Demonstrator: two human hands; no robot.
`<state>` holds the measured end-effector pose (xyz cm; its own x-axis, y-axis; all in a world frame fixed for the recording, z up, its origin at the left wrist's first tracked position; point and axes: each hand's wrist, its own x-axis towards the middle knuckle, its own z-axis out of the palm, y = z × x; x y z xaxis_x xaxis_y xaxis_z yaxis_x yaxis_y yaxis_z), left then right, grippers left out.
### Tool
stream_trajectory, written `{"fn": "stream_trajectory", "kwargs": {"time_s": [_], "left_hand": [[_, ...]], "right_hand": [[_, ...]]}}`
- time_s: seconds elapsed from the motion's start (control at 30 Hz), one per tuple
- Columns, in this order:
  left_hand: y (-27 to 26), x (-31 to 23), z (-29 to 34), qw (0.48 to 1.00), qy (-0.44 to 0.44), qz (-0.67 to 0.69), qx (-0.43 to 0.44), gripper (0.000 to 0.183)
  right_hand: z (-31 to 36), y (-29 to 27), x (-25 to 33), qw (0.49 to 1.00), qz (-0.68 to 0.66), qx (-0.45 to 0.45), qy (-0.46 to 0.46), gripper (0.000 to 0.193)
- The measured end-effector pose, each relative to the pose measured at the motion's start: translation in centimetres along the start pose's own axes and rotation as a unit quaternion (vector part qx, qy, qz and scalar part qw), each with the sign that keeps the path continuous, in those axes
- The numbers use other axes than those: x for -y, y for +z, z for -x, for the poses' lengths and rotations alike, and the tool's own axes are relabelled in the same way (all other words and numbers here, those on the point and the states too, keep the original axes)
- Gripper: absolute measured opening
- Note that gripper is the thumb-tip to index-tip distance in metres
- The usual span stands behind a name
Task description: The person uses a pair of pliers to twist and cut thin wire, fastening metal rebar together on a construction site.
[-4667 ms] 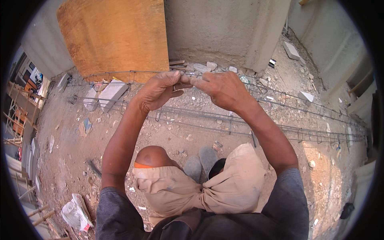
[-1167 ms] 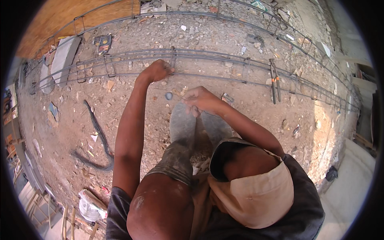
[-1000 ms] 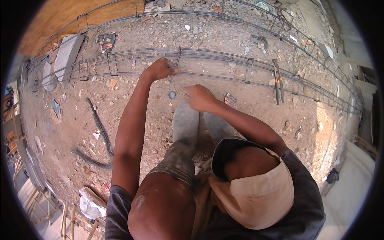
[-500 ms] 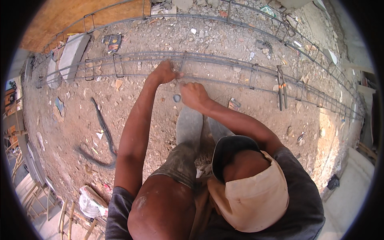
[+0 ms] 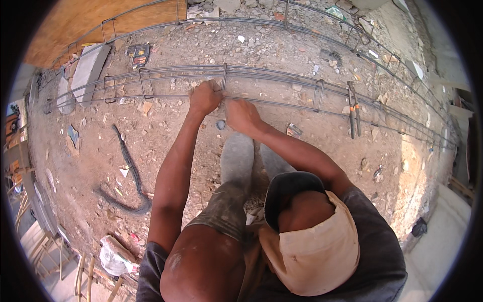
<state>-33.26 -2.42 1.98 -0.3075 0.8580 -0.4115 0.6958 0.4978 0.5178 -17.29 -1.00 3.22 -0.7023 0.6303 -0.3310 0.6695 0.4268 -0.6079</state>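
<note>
A long rebar cage [image 5: 271, 74] of thin steel bars with square stirrups lies across the ground before me. My left hand [image 5: 205, 97] is closed around its near bar, just left of a stirrup [image 5: 224, 76]. Right beside it, my right hand [image 5: 242, 116] has its fingers curled and pinched below the foot of that stirrup. Whatever those fingers pinch is too small or hidden to see. Cutting pincers [image 5: 354, 109] with black and orange handles rest across the cage to the right. Just under my hands lies a small grey ring-shaped piece [image 5: 220, 124].
A second rebar cage [image 5: 312, 31] runs along the far side. On the left, a bundle of dark tie wire [image 5: 132, 171] lies bent on the dirt. Concrete slabs [image 5: 91, 73] sit under the cage's left end. Rubble, a white bag [image 5: 113, 256] and wooden poles [image 5: 83, 272] lie around.
My left hand has drawn slightly nearer, its fingers now curled at the near bar. The right hand stays beside it. The stirrup between them has shifted a little left in view.
</note>
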Motion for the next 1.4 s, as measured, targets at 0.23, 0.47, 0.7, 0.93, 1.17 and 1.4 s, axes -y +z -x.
{"fn": "stream_trajectory", "kwargs": {"time_s": [0.23, 0.47, 0.7, 0.93, 1.17, 1.4], "left_hand": [[1.9, 1.1, 1.1, 0.993, 0.07, 0.025, -0.091, 0.024], [2.2, 1.8, 1.0, 0.988, 0.101, 0.048, -0.109, 0.026], [2.2, 2.0, 0.9, 0.989, 0.097, 0.049, -0.096, 0.027], [2.2, 2.1, 1.1, 0.984, 0.122, 0.074, -0.11, 0.025], [2.5, 2.4, 1.3, 0.981, 0.139, 0.067, -0.119, 0.022], [2.3, 2.3, 1.2, 0.981, 0.147, 0.041, -0.119, 0.024]], "right_hand": [[-0.7, -2.0, 0.0, 0.999, -0.027, -0.006, 0.039, 0.018], [-3.4, -4.8, -1.6, 0.997, 0.039, -0.049, -0.036, 0.017], [-6.1, -4.3, -2.3, 0.996, 0.06, -0.023, 0.067, 0.021], [-7.0, -5.5, -0.8, 0.981, 0.177, 0.039, 0.066, 0.03], [-5.7, -4.4, -1.6, 0.98, 0.189, -0.03, 0.046, 0.028], [-4.4, -4.3, -1.5, 0.95, 0.265, -0.161, -0.031, 0.019]]}}
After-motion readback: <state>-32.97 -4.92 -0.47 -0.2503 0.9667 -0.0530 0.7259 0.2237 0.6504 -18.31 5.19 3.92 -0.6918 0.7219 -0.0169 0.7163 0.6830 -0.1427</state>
